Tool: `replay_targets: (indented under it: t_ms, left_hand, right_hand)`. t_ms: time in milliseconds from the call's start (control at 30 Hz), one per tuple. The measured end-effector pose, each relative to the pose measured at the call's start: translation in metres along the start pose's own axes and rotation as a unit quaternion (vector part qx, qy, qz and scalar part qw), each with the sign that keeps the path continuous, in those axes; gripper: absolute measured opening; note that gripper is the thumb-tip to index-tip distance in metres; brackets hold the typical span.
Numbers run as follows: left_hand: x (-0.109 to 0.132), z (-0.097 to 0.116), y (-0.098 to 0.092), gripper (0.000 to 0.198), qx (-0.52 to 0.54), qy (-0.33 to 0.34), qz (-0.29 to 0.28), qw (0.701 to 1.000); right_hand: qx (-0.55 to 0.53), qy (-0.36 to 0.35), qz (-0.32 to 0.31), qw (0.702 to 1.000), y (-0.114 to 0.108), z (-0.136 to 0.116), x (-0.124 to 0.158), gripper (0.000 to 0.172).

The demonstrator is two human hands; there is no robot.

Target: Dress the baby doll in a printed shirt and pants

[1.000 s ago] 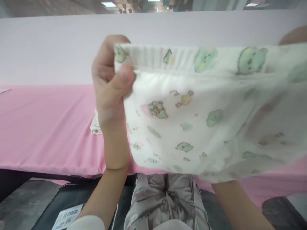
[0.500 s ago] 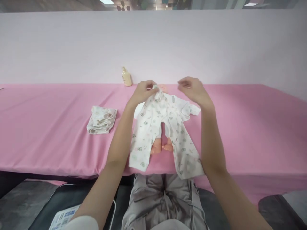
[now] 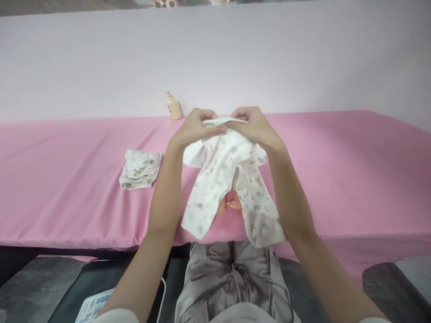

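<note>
A pair of white baby pants (image 3: 218, 168) with a small printed pattern hangs between my hands, its legs spread toward me over the table's front edge. My left hand (image 3: 198, 125) pinches the waistband on the left side. On the right side, my right hand (image 3: 251, 124) grips the same waistband, which is stretched between the two. Beneath the pants lies a baby doll (image 3: 235, 204); only its feet and lower legs show. A white top (image 3: 195, 154) on the doll sticks out at both sides. The doll's head is hidden behind my hands and the pants.
Left of my left forearm sits a folded stack of patterned cloth (image 3: 140, 169). A cream pump bottle (image 3: 174, 107) stands at the back by the wall. The pink tablecloth (image 3: 336, 179) covers the whole table. A dark chair (image 3: 84, 287) with a printed packet is at lower left.
My right hand has come left and down onto the waistband and closed on it. The waistband is now lifted and stretched between both hands, covering the doll's head.
</note>
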State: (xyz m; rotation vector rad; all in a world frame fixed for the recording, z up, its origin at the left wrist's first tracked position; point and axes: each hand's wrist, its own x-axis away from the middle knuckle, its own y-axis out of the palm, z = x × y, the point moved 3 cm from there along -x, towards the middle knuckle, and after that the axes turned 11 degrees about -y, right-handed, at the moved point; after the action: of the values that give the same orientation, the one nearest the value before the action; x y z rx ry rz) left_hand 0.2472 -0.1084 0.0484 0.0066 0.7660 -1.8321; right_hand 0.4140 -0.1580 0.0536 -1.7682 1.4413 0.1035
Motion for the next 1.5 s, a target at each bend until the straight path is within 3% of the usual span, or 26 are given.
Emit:
replay_targets:
  t_ms: [133,233,300,400,467,600,700,800,933,967,1033,1167,1233,1300,1367,1433,1500]
  left_hand:
    - [-0.004,-0.002,0.0,0.024,0.058,0.009,0.058,0.997]
    - [-0.003,-0.003,-0.002,0.022,0.088,-0.013,0.069,0.994]
    - [0.001,-0.002,-0.004,0.026,0.081,-0.045,0.032,0.995]
    - [0.008,0.002,-0.003,0.032,0.043,-0.088,-0.082,0.992]
    - [0.011,0.003,-0.003,0.034,0.026,-0.092,-0.12,0.988]
    - [0.006,-0.001,-0.008,0.023,0.062,-0.041,-0.017,0.997]
    - [0.001,-0.006,-0.008,0.02,0.092,-0.026,0.019,0.995]
    - [0.002,-0.007,-0.006,0.027,0.105,-0.044,-0.03,0.993]
    - [0.01,-0.007,-0.002,0.042,0.055,-0.114,-0.192,0.973]
    - [0.012,-0.007,-0.002,0.046,0.045,-0.121,-0.211,0.969]
    - [0.012,-0.005,-0.004,0.05,0.057,-0.103,-0.186,0.975]
    - [0.009,0.0,-0.007,0.045,0.133,-0.034,-0.057,0.989]
    - [0.008,0.003,-0.005,0.043,0.139,-0.026,-0.033,0.989]
    - [0.009,0.007,-0.002,0.041,0.13,-0.028,-0.037,0.99]
    - [0.011,0.01,0.002,0.042,0.108,-0.042,-0.073,0.991]
    - [0.014,0.008,0.007,0.045,0.066,-0.08,-0.148,0.983]
    - [0.018,0.0,0.011,0.05,0.034,-0.126,-0.199,0.971]
  right_hand:
    - [-0.052,0.031,-0.123,0.991,0.002,0.0,0.008,0.029]
    - [-0.161,0.026,-0.104,0.981,0.006,0.003,0.005,0.031]
    - [-0.237,0.024,-0.061,0.969,0.007,0.005,0.001,0.028]
    - [-0.282,0.037,0.006,0.959,0.005,0.009,-0.001,0.025]
    - [-0.279,0.043,0.002,0.959,0.003,0.008,0.0,0.025]
    - [-0.233,0.059,-0.122,0.963,0.006,0.001,0.008,0.031]
    - [-0.236,0.061,-0.143,0.959,0.007,-0.002,0.008,0.029]
    - [-0.321,0.053,-0.088,0.941,0.009,-0.001,0.003,0.02]
    - [-0.384,0.081,-0.013,0.92,0.014,0.009,-0.002,0.012]
    - [-0.387,0.084,-0.009,0.918,0.015,0.01,-0.002,0.013]
    - [-0.388,0.079,-0.024,0.918,0.017,0.011,-0.002,0.019]
    - [-0.332,0.059,-0.114,0.935,0.017,0.005,0.005,0.036]
    - [-0.273,0.062,-0.144,0.949,0.014,0.004,0.008,0.044]
    - [-0.245,0.064,-0.13,0.958,0.01,0.003,0.008,0.047]
    - [-0.257,0.059,-0.083,0.961,0.005,0.003,0.006,0.045]
    - [-0.265,0.053,-0.049,0.962,0.001,0.004,0.005,0.042]
    - [-0.231,0.05,-0.067,0.969,-0.002,0.007,0.005,0.039]
